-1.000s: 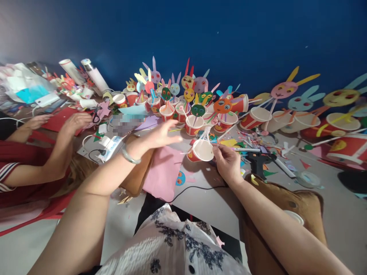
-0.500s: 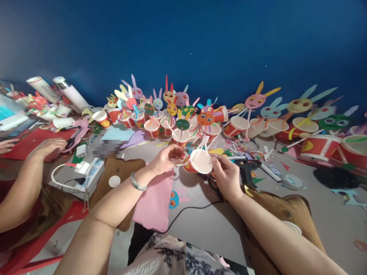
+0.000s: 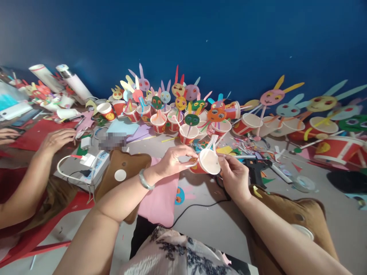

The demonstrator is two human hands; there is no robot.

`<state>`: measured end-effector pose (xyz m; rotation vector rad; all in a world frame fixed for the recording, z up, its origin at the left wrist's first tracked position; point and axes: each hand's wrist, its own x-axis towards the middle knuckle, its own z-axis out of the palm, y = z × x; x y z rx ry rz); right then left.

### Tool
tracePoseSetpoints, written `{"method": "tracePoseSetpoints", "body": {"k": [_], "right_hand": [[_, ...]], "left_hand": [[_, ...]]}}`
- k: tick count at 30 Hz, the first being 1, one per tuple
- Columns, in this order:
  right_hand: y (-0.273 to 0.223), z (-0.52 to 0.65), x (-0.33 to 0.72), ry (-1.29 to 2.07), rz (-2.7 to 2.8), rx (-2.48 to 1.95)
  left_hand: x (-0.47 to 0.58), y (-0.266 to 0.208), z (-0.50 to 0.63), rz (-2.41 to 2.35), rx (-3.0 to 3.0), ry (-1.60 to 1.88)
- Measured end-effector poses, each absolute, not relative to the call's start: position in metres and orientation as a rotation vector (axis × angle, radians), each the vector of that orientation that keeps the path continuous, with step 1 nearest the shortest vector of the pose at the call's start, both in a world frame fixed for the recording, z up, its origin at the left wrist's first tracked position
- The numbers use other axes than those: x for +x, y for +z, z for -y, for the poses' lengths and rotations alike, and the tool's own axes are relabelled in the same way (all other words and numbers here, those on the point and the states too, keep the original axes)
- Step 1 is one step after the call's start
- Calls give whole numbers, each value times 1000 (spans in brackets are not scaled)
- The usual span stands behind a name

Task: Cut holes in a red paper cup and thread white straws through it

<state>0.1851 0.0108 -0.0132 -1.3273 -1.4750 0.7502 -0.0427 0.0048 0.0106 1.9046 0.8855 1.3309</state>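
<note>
Head view: two hands of the wearer meet just above the picture's centre on one red paper cup [image 3: 207, 162], tipped so its white mouth faces the camera. The left hand [image 3: 173, 159], with one pale bangle [image 3: 145, 180] at its wrist, has fingers pinched together on the cup's rim at 9 o'clock; the right hand [image 3: 235, 175] is closed on the rim at 3 o'clock. Two white strips [image 3: 212, 142] stick up from the cup at 12 o'clock.

At 12 o'clock of the cup stands a crowd of finished rabbit cups [image 3: 187, 131], well over a dozen, too tightly packed to count exactly. One pink paper sheet [image 3: 162, 198] lies under the left wrist at 7 o'clock, one black glue gun [image 3: 258, 168] at 3 o'clock just beyond the right hand, and one black cord [image 3: 197, 206] runs at 6 o'clock across the grey table [image 3: 209, 225]. Two brown cushions show: one [image 3: 120, 172] at 9 o'clock, one [image 3: 298, 214] at 4 o'clock. Far at 9 o'clock, another person's hand [image 3: 57, 139] rests on red paper [image 3: 34, 135].

Against the frame half a second earlier, both hands and the cup keep the same pinch; the whole scene sits slightly lower and to the right, and the left fingers have closed more tightly over the rim.
</note>
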Motion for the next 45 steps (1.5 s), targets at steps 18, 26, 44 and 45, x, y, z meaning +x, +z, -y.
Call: {"method": "tracePoseSetpoints", "body": {"k": [18,26,44,45], "right_hand": [[-15,-9,181,648,1496,-1279],[-13,-5,181,555,1587,-1274],[-2,-1,185,811,1722,-1045],[-1,-2,186,817,1745,-1005]], "left_hand": [[-35,16,6,-867,1861,1437],[-24,0,4,-984,1291,1282],[-23,-10,5,-765,1649,1026],[-23,-10,5,-751,1654,983]]}}
